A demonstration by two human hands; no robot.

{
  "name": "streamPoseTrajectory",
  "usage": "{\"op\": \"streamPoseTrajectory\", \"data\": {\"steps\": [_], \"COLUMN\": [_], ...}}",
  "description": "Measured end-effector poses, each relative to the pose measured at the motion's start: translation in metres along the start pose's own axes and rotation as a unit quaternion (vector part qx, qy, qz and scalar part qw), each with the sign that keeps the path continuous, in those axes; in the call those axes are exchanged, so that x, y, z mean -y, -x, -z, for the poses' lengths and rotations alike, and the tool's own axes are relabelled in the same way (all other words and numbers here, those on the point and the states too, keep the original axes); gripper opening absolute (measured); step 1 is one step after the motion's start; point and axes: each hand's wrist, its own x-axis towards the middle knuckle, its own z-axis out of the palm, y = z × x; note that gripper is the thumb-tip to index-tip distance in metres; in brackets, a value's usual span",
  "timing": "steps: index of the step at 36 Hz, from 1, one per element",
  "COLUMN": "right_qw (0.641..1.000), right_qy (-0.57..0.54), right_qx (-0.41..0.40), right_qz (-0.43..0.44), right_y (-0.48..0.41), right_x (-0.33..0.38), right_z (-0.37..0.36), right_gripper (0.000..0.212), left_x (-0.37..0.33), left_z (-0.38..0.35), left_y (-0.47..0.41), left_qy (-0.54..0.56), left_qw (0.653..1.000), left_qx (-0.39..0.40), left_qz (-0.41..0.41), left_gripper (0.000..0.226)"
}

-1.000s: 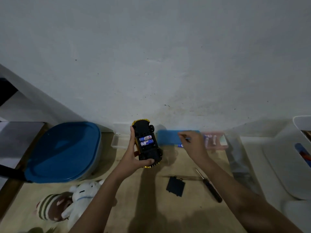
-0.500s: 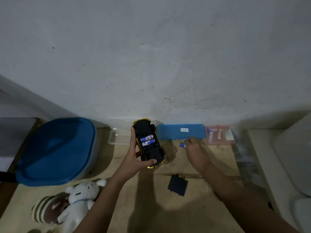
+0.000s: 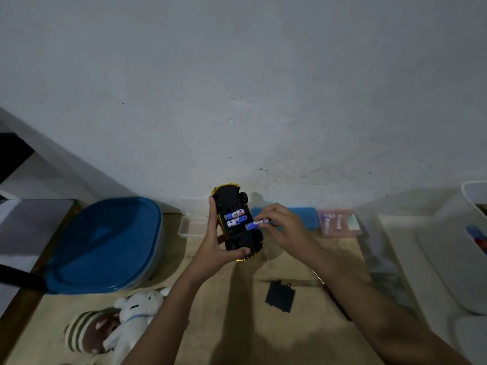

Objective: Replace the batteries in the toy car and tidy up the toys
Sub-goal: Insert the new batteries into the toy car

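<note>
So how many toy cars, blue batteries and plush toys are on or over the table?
Toy car: 1
Blue battery: 3 (two in its bay, one pinched by the right hand)
Plush toy: 2
Total: 6

Left hand (image 3: 216,248) grips the upturned toy car (image 3: 238,222), two batteries (image 3: 235,217) already seated. Right hand (image 3: 286,229) pinches a third battery (image 3: 257,224) at the compartment's edge.
</note>
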Motion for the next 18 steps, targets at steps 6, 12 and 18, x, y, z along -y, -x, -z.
{"op": "streamPoseTrajectory", "data": {"steps": [6, 12, 18], "right_qw": [0.990, 0.942, 0.947], "right_qy": [-0.099, -0.248, -0.202], "right_qx": [-0.085, -0.212, -0.247], "right_qz": [-0.046, -0.083, -0.046], "right_y": [-0.007, -0.002, 0.002], "right_x": [0.031, 0.058, 0.076], "right_z": [-0.005, -0.011, -0.009], "right_gripper": [0.017, 0.027, 0.024], "left_x": [-0.022, -0.043, -0.058], "left_z": [0.001, 0.004, 0.006], "left_y": [0.008, 0.014, 0.021], "left_qy": [0.015, 0.019, 0.004], "left_qw": [0.999, 0.997, 0.996], "left_qx": [0.000, -0.017, -0.014], "left_qz": [-0.044, -0.076, -0.094], "left_gripper": [0.127, 0.127, 0.125]}}
